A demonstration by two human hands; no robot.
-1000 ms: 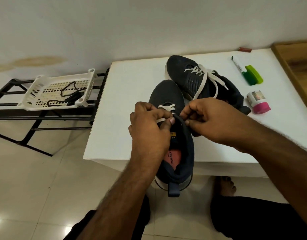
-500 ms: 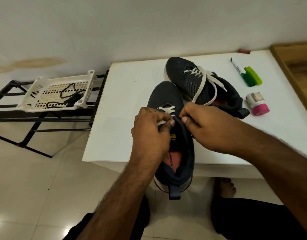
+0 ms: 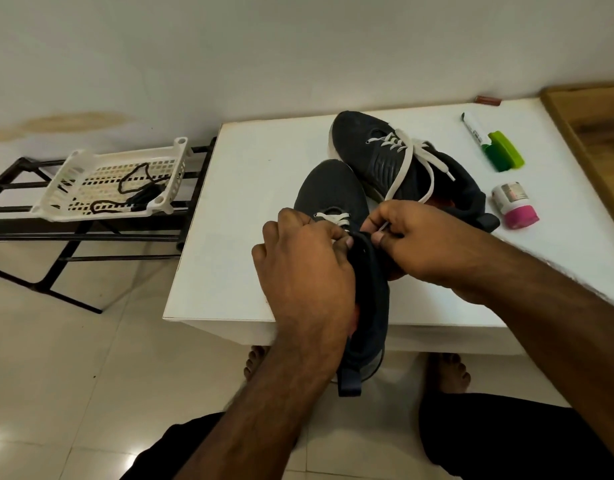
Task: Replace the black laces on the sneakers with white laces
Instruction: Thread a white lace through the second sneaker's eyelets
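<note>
Now the near sneaker (image 3: 333, 195) lies on the white desk (image 3: 250, 216), its heel over the front edge. Both hands work at its eyelets: the left hand (image 3: 305, 268) has its fingers curled on the white lace (image 3: 335, 218), and the right hand (image 3: 416, 240) pinches a lace end. Black laces (image 3: 132, 192) lie in the white basket (image 3: 73, 206).

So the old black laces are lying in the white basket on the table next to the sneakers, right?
Not quite. In the head view the black laces do lie in the white basket, but the basket sits on the black metal rack beside the table, not on it.
</note>
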